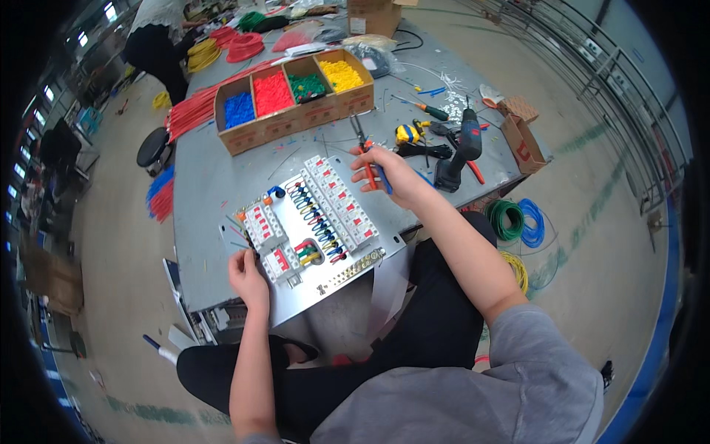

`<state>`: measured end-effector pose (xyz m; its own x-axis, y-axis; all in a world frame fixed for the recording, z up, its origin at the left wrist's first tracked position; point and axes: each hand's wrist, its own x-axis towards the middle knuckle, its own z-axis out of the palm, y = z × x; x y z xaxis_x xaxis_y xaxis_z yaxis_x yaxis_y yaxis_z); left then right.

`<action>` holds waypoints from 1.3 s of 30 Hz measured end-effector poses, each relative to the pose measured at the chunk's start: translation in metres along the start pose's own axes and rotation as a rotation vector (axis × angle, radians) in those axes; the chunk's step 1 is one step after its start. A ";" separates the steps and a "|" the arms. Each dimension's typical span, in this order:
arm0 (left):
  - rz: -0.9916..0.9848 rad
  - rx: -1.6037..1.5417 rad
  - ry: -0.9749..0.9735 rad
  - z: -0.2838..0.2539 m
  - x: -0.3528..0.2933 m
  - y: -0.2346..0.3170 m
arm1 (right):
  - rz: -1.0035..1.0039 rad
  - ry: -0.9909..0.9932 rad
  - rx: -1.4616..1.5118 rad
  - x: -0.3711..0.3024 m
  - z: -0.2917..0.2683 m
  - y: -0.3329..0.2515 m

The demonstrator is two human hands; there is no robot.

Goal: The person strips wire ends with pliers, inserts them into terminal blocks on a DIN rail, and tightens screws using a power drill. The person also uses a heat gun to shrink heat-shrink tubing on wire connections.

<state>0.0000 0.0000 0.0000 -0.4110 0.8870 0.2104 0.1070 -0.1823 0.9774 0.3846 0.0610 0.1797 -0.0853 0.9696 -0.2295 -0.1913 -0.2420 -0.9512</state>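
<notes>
Head view: the panel (303, 296) lies tilted at the centre of the frame, its lower edge jutting past the table (203, 274) toward the person's lap. The left hand (249, 275) is at its left edge, fingertips drawn close together beside the small breakers (265, 226); whether they pinch a wire, I cannot tell. The right hand (388, 174) holds pliers (362, 135) above the panel's upper right, tips pointing to the top of the frame.

Much looks done: the breaker row (342, 201) is mounted, and looped wires (314, 216) run along its left side. Seemingly left are the short wire ends sticking out left of the small breakers, and the brass bar (355, 270) at lower right, where I make out no wires.

For moving, bare tabletop lies left of the panel and in a strip below the bin box (296, 120). Right of the pliers, the tape measure (407, 134) and drill (469, 138) crowd the space, the drill near the table's right edge.
</notes>
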 end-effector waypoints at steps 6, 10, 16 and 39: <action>-0.020 0.018 -0.038 -0.019 0.012 0.008 | -0.070 -0.006 -0.039 0.000 0.023 0.013; -0.101 0.172 -0.130 -0.023 0.023 0.025 | -0.253 -0.124 -0.292 -0.015 0.061 0.025; -0.099 0.138 -0.118 -0.022 0.021 0.034 | -0.674 -0.216 -1.095 -0.031 0.125 0.036; -0.139 -0.158 -0.265 -0.030 0.037 0.029 | -0.931 -0.416 -1.483 0.063 0.183 0.090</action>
<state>-0.0392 0.0153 0.0368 -0.1599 0.9837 0.0824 -0.0836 -0.0967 0.9918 0.1832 0.0937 0.1171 -0.7316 0.6252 0.2717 0.6091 0.7785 -0.1513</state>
